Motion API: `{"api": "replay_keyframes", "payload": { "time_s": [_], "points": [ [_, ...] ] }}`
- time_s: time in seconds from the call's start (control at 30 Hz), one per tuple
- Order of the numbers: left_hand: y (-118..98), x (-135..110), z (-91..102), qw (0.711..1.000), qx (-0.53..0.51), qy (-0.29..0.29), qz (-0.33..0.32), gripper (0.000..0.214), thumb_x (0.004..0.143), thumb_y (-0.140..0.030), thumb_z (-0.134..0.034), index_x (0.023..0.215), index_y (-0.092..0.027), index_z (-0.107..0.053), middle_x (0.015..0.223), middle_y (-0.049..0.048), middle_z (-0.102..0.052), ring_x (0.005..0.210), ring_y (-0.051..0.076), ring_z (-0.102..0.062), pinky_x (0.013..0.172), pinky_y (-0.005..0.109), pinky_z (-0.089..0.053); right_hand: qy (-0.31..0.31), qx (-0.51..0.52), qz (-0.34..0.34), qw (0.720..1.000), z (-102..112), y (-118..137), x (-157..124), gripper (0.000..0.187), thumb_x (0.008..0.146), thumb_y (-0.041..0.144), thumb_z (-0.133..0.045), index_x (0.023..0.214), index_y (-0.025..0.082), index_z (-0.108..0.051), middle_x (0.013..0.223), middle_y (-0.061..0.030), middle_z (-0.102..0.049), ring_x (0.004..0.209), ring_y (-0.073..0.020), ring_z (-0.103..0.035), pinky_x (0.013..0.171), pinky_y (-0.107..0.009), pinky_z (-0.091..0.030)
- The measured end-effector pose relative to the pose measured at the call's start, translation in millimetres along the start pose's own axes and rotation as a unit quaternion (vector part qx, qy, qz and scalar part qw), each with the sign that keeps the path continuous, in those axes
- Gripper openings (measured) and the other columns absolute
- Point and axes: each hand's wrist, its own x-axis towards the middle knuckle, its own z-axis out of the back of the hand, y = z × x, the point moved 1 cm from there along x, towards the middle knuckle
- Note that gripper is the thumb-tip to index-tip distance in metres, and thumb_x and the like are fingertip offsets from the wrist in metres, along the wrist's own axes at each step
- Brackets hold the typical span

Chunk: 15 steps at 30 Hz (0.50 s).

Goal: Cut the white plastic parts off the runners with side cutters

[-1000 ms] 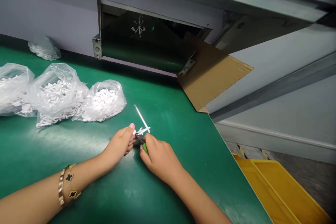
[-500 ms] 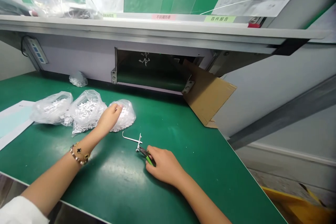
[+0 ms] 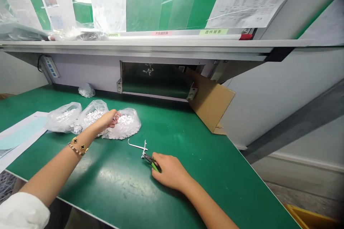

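My right hand [image 3: 170, 171] is wrapped round a pair of nippers [image 3: 155, 166] with green handles and dark jaws. The jaw tips meet the lower end of a thin white plastic sprue [image 3: 138, 146], a branched piece with a hooked arm. My left hand [image 3: 109, 118] is over the left side of an open clear bag [image 3: 132, 128] of small white plastic parts, its fingers curled together. Whatever is between those fingers, if anything, is too small to make out. Left of it are two more clear bags, a middle one [image 3: 94, 109] and a left one [image 3: 64, 116], also holding white parts.
Behind the green table [image 3: 182, 132], a chute opening [image 3: 156, 78] shows white sprues inside. A cardboard flap [image 3: 212, 102] leans at its right. A small bag [image 3: 86, 90] sits by the back wall, papers [image 3: 27, 132] lie at left, and a shelf [image 3: 161, 48] overhangs the table.
My left hand's fingers have turned and loosened slightly over the right bag. The nippers stay at the sprue's end. The whole view has tilted upward a little.
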Motion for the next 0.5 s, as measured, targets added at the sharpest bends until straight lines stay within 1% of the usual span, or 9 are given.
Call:
{"api": "replay_keyframes", "payload": {
  "time_s": [0.03,0.1,0.17,0.23,0.3,0.37,0.43,0.5],
  "points": [
    [-2.2,-3.5,5.9,0.999,-0.029,0.013,0.003,0.018,0.080,-0.022,-0.038,0.080,-0.013,-0.054,0.066,0.0034,-0.052,0.051,0.011,-0.047,0.048,0.023,-0.040,0.001,-0.001,0.001,1.000,0.2,0.1,0.1,0.010,0.068,0.025,-0.047,0.068,0.020,-0.037,0.068,0.0017,-0.054,0.056,-0.0113,-0.042,0.050,-0.025,-0.014],
    [-6.6,-11.4,20.7,0.997,-0.074,0.028,0.001,0.020,0.081,-0.018,-0.039,0.089,-0.010,-0.055,0.077,0.0072,-0.056,0.057,0.010,-0.051,0.056,0.022,-0.046,0.002,-0.001,0.005,1.000,0.2,0.2,0.5,0.009,0.068,0.024,-0.046,0.068,0.020,-0.038,0.068,0.0014,-0.054,0.056,-0.0116,-0.043,0.050,-0.025,-0.014],
    [-10.2,-19.3,38.2,0.995,-0.100,0.027,-0.003,0.023,0.083,-0.018,-0.042,0.101,-0.009,-0.055,0.087,0.0096,-0.058,0.065,0.009,-0.054,0.065,0.022,-0.048,0.001,-0.001,0.007,1.000,-0.6,-0.3,1.2,0.009,0.067,0.023,-0.046,0.067,0.020,-0.037,0.067,0.0012,-0.055,0.056,-0.0119,-0.044,0.050,-0.025,-0.014],
    [-12.2,-25.2,56.9,0.994,-0.108,0.015,-0.005,0.030,0.085,-0.020,-0.044,0.113,-0.011,-0.052,0.089,0.0092,-0.058,0.068,0.009,-0.055,0.067,0.022,-0.049,-0.003,-0.004,0.009,1.000,-2.2,-1.3,2.2,0.009,0.067,0.021,-0.045,0.067,0.020,-0.037,0.067,0.0011,-0.055,0.056,-0.0121,-0.044,0.050,-0.025,-0.014],
    [-11.8,-27.3,74.6,0.995,-0.097,-0.007,-0.005,0.036,0.086,-0.021,-0.045,0.121,-0.014,-0.048,0.081,0.0054,-0.057,0.060,0.007,-0.051,0.062,0.020,-0.047,-0.006,-0.007,0.012,1.000,-3.9,-2.5,3.2,0.009,0.067,0.021,-0.044,0.066,0.020,-0.036,0.067,0.0011,-0.055,0.056,-0.0123,-0.044,0.050,-0.025,-0.013],
    [-8.8,-24.9,88.9,0.997,-0.070,-0.034,-0.001,0.039,0.087,-0.023,-0.045,0.125,-0.016,-0.047,0.068,-0.0001,-0.051,0.049,0.005,-0.041,0.051,0.017,-0.042,-0.006,-0.008,0.018,1.000,-5.0,-3.3,3.8,0.008,0.067,0.020,-0.044,0.067,0.020,-0.036,0.066,0.0011,-0.055,0.056,-0.0124,-0.044,0.050,-0.025,-0.013],
    [-3.5,-18.3,98.3,0.998,-0.029,-0.061,0.011,0.039,0.086,-0.024,-0.046,0.124,-0.018,-0.049,0.058,-0.0037,-0.044,0.044,0.005,-0.033,0.042,0.016,-0.033,-0.004,-0.008,0.021,1.000,-5.0,-3.5,3.9,0.009,0.067,0.021,-0.044,0.066,0.020,-0.035,0.066,0.0011,-0.055,0.056,-0.0126,-0.044,0.050,-0.025,-0.013],
    [2.8,-9.5,104.1,0.996,0.016,-0.088,0.028,0.042,0.082,-0.025,-0.051,0.123,-0.019,-0.051,0.054,-0.0044,-0.043,0.043,0.007,-0.033,0.039,0.017,-0.028,-0.002,-0.010,0.021,1.000,-4.2,-3.2,3.7,0.009,0.067,0.021,-0.043,0.066,0.020,-0.034,0.066,0.0010,-0.055,0.056,-0.0128,-0.044,0.050,-0.025,-0.013]
  ]
}}
